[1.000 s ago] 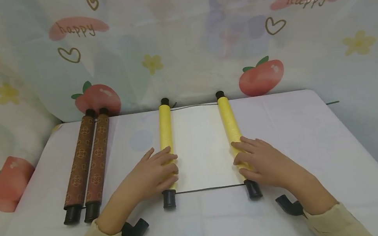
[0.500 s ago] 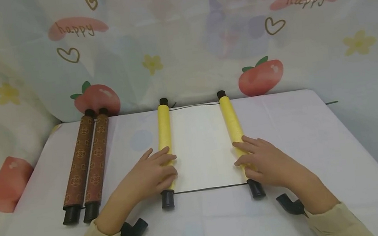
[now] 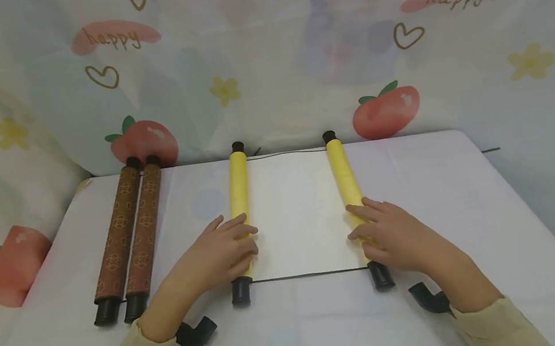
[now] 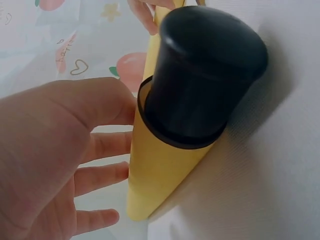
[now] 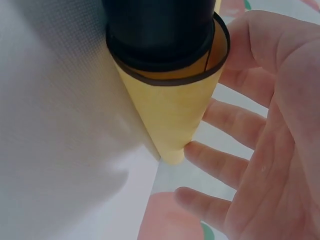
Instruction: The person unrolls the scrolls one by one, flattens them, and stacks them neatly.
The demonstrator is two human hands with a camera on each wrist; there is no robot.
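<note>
"Left hand (image 3: 221, 256) and right hand (image 3: 396, 237): how do they lie?"

"Well open, fingers relaxed and spread apart. Each touches a yellow roll without wrapping round it: left yellow roll (image 3: 239, 183), right yellow roll (image 3: 344, 176)."

"And the surroundings, biggest first?"

"Beyond both hands hangs a backdrop (image 3: 276, 75) printed with red fruit, yellow flowers and 'happy'. Beneath the hands spreads a white table (image 3: 448, 204)."

"Between the hands?"

"A dark-edged white sheet (image 3: 298, 216), reaching from one yellow roll to the other. Both rolls extend past the fingers toward the backdrop, their far ends closer together."

"Further out?"

"Two brown rolls (image 3: 118, 233) with a gold pattern lie side by side to the left of the left hand."

"Smallest?"

"Black curved pieces (image 3: 196, 333), one by each wrist, then black caps (image 3: 241, 292) on the roll ends, the near ones just short of the fingers."
</note>
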